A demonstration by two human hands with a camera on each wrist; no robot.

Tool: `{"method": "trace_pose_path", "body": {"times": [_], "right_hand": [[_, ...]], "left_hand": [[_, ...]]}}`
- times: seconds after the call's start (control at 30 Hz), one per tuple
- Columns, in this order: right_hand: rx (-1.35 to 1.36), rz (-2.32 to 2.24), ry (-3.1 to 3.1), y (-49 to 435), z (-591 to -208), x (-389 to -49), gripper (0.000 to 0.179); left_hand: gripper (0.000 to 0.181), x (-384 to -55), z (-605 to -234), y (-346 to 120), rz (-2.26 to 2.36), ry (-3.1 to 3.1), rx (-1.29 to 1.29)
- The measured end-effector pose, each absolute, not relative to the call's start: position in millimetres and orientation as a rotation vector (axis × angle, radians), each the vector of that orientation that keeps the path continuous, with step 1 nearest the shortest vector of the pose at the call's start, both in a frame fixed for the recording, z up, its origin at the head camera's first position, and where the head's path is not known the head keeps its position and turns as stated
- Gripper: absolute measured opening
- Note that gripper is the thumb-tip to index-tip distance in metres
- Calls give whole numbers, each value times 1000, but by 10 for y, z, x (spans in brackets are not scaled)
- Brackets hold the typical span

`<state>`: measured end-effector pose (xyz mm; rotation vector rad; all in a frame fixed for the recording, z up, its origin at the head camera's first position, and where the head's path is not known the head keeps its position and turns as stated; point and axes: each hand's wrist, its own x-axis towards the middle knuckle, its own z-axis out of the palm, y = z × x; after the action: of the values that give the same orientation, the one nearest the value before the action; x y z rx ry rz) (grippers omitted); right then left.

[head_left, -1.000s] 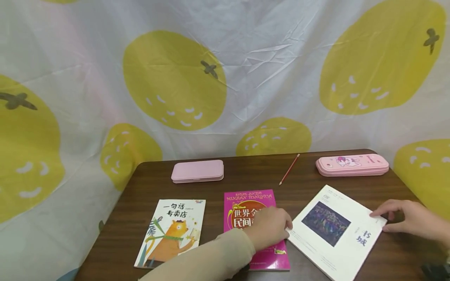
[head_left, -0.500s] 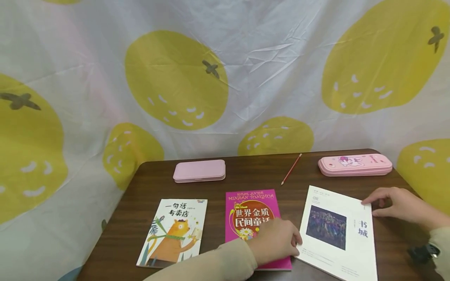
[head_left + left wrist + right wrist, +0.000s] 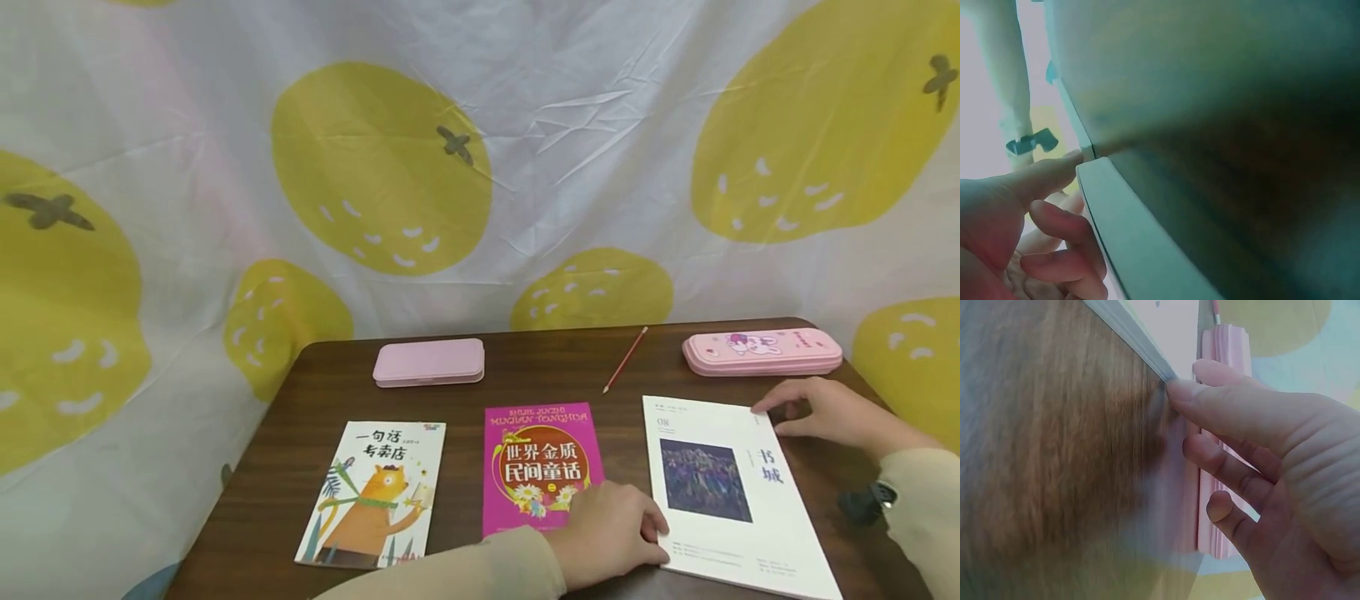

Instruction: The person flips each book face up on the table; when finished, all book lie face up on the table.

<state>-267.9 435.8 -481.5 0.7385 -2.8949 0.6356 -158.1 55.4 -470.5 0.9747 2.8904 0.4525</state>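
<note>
A white book with a dark picture on its cover lies flat at the right of the table. My left hand holds its lower left corner with thumb and fingers, the forearm crossing over the bottom of the magenta book. At the upper right edge of the white book, my right hand pinches it between thumb and index finger. In the right wrist view, the right thumb meets the book's edge, with the other fingers loosely bent. A third book with a bear cover lies at the left.
Along the back of the brown table are a plain pink case, a red pencil and a pink pencil case with a rabbit. Behind hangs a white curtain with yellow fruit prints.
The white book has turned anticlockwise from a slant to nearly straight. My right hand has moved up and left with its corner, and my left hand slightly right and down.
</note>
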Motion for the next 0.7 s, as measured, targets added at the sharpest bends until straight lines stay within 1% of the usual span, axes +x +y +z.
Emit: {"method": "trace_pose_path", "body": {"times": [0.3, 0.37, 0.43, 0.57, 0.63, 0.7], "right_hand": [[805, 698, -2795, 4344, -4848, -2773, 40], [772, 669, -2799, 4331, -4850, -2766, 39], [690, 646, -2858, 4277, -4846, -2734, 35], [417, 588, -2999, 4017, -4800, -2613, 23], [322, 564, -3025, 3852, -4751, -2544, 22], [267, 512, -3027, 3696, -4691, -2479, 27]], "left_hand": [[16, -1537, -4736, 657, 420, 2909, 970], [15, -1534, -4728, 671, 394, 2917, 968], [15, -1531, -4717, 648, 390, 2908, 987], [18, -1535, -4644, 470, 482, 2851, 1028], [20, -1551, -4577, 329, 587, 2828, 1013], [23, -1594, -4497, 178, 695, 2841, 974]]}}
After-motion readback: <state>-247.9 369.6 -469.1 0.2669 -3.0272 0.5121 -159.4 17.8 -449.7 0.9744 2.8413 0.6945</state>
